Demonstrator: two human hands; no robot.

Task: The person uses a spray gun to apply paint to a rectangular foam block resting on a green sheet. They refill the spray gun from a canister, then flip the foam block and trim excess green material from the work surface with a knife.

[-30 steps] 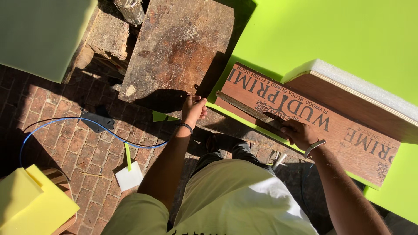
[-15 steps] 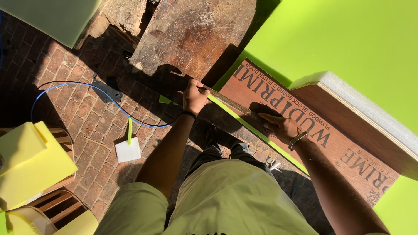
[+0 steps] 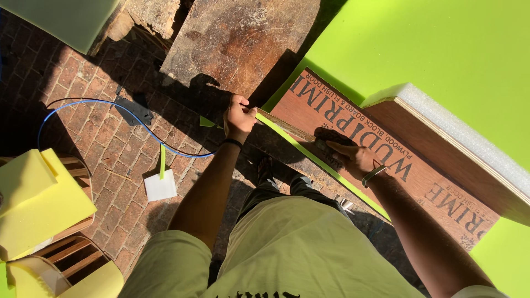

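Hands (image 3: 239, 117) (image 3: 353, 157) apparently grip green strip (image 3: 287, 135) on plywood (image 3: 386, 160).

Lime-green sheet (image 3: 441, 49), reddish-brown plywood board (image 3: 386, 160), blue cable (image 3: 110, 107), red herringbone brick floor (image 3: 105, 149).

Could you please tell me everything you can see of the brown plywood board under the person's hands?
The brown plywood board is a long, flat, reddish-brown sheet with pale printed lettering, lying diagonally over bright green foam. A foam-topped wooden panel rests across its far side. The right hand presses on its face; the left hand grips a thin green strip running along its near edge.
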